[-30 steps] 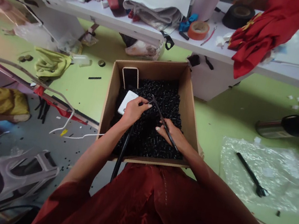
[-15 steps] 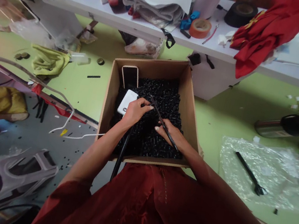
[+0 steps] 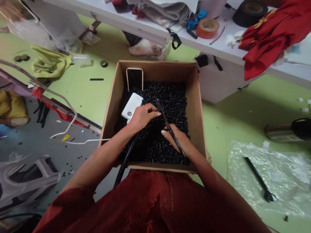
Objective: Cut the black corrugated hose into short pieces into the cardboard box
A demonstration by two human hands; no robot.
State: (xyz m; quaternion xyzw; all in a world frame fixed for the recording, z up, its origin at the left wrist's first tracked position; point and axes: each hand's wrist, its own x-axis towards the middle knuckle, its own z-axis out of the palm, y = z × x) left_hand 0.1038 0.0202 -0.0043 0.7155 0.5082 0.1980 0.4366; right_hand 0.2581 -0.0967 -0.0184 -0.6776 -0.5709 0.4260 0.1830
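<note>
Left hand (image 3: 141, 117) has thumb and forefinger narrowed to a pinch near the tip of a slender dark tool (image 3: 164, 114); can't tell what's between them. Right hand (image 3: 181, 134) is closed around that tool, which slants over the middle of a cardboard box (image 3: 199, 120) filled with small black pieces (image 3: 174, 95). Black tube (image 3: 125, 159) runs from under left hand past the box's near edge. White device (image 3: 130, 108) sits beside left hand, phone (image 3: 135, 78) leans in far-left corner. Flask (image 3: 279, 131) lies toward the green tabletop's (image 3: 223, 124) right edge.
</note>
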